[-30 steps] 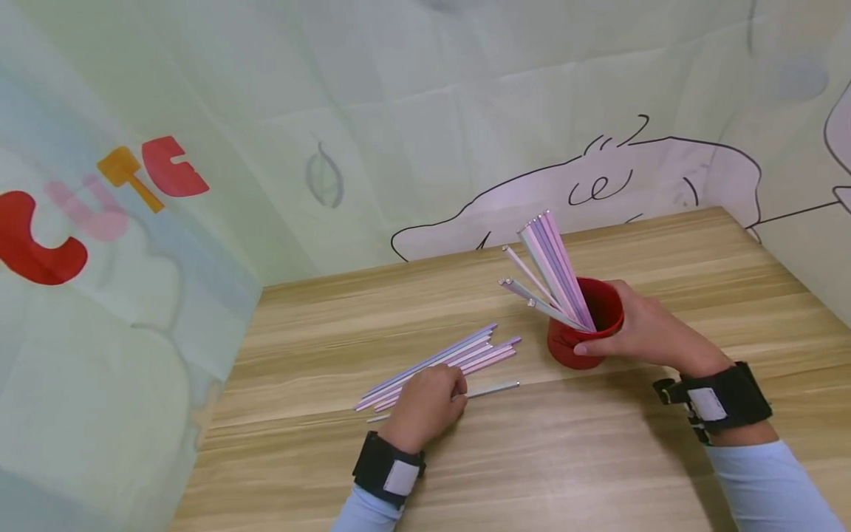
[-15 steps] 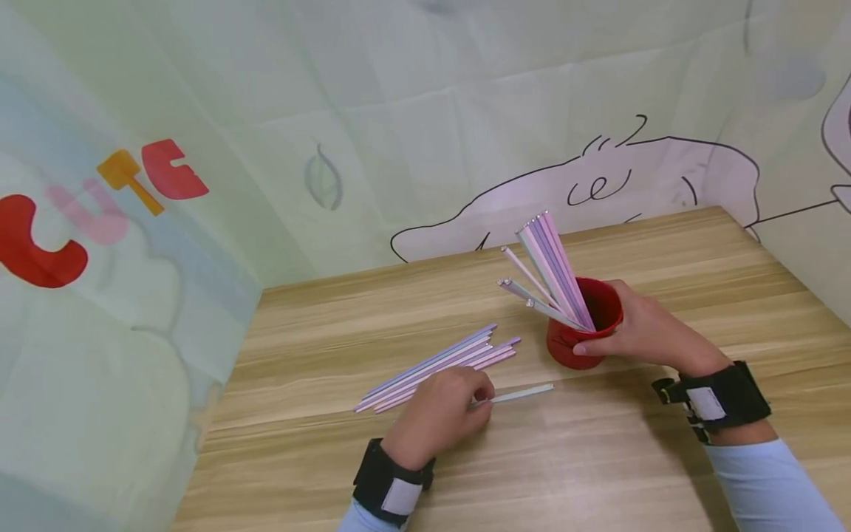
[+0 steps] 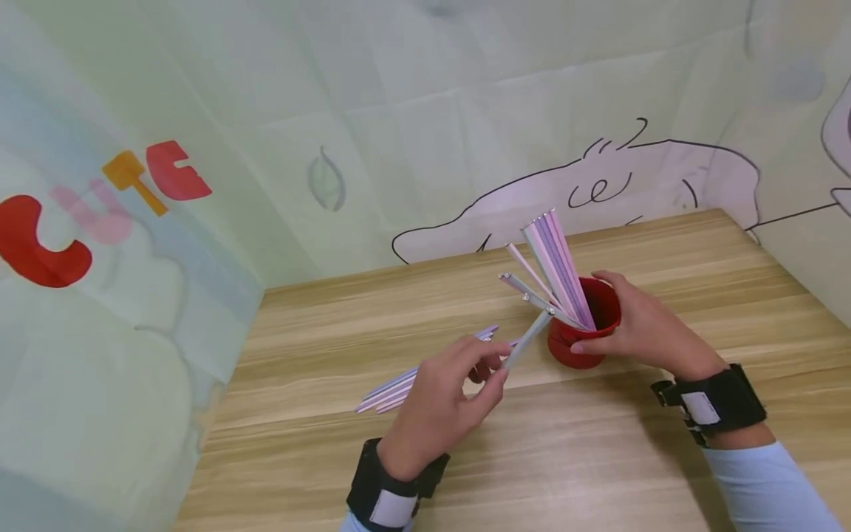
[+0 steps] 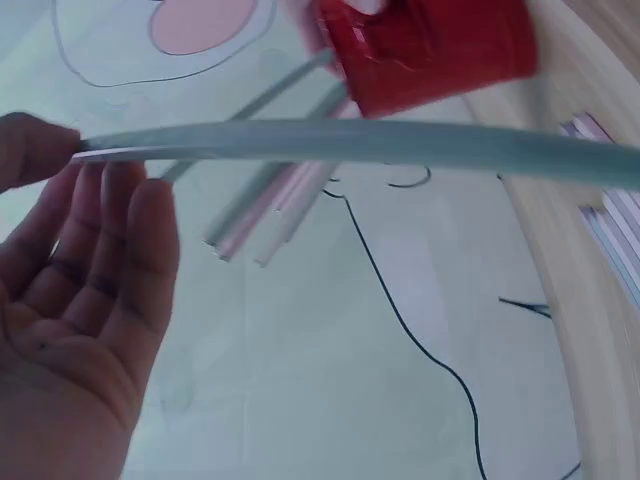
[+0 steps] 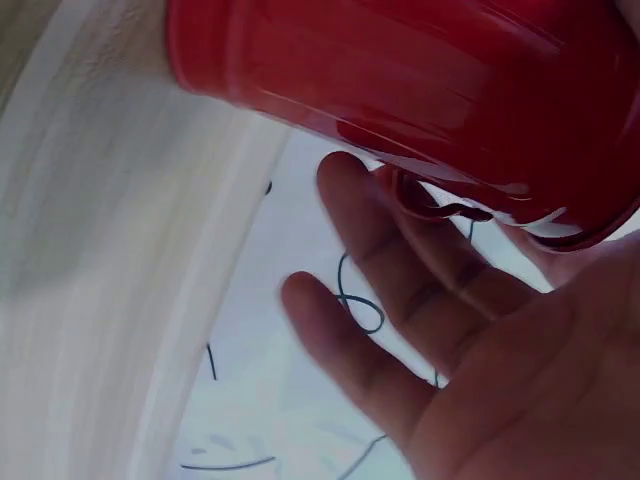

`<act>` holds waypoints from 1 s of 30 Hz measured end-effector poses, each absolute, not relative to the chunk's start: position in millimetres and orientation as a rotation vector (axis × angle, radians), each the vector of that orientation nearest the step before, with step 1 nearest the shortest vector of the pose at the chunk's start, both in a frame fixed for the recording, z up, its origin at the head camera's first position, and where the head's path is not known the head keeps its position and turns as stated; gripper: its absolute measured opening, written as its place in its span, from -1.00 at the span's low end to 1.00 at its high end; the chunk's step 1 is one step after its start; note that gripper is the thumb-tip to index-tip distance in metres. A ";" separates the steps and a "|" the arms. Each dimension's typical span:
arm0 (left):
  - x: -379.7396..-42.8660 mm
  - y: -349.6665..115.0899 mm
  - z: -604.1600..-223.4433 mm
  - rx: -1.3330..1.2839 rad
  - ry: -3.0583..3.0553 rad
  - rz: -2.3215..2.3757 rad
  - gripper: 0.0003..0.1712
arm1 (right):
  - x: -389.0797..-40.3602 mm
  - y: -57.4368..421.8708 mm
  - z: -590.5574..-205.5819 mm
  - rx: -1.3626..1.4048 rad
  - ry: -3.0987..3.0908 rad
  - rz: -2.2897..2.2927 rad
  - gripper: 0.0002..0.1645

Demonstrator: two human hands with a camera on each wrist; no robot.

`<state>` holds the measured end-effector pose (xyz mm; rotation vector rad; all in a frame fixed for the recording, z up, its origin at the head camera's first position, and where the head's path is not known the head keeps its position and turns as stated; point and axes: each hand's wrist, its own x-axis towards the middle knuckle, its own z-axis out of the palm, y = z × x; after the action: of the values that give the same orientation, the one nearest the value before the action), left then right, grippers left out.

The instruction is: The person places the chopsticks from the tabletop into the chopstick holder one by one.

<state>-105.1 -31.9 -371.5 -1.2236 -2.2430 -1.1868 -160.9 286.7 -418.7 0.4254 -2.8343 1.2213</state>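
Observation:
A slim, pale green stick (image 3: 530, 340) is pinched between the thumb and fingers of my left hand (image 3: 442, 395), tilted up, its far end near the cup's left side. In the left wrist view this green stick (image 4: 400, 145) crosses the frame. My right hand (image 3: 654, 329) holds a red cup (image 3: 573, 353), thumb in front and fingers at the far side, partly hidden. Pink, purple and pale green sticks (image 3: 557, 273) lean leftward out of the cup. In the right wrist view the red cup (image 5: 430, 80) stands above spread fingers (image 5: 350, 340).
Several pastel sticks (image 3: 392, 389) lie on the wooden table (image 3: 319, 340) behind my left hand, which partly covers them. A printed cloth (image 3: 399, 148) hangs behind and to the left of the table.
My left hand has drawn the pale green stick rightward from beside the pile, then lifted it and tipped its far end up toward the cup. The right hand stays on the cup.

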 end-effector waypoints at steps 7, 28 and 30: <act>-106.6 -32.6 -365.3 -1.127 -2.020 -1.437 -0.67 | -160.2 288.0 -417.1 0.547 -2.834 1.245 0.28; -119.0 -10.0 -357.8 -0.957 -1.693 -1.783 -0.78 | -159.0 285.2 -417.0 0.532 -2.818 1.259 0.23; -120.4 -5.9 -357.8 -0.960 -1.688 -1.783 -0.79 | -159.6 284.2 -416.0 0.536 -2.819 1.271 0.24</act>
<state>-120.4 -5.9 -357.8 -0.9603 -1.6883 -1.7831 -159.6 284.2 -416.0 0.5361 -2.8189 1.2706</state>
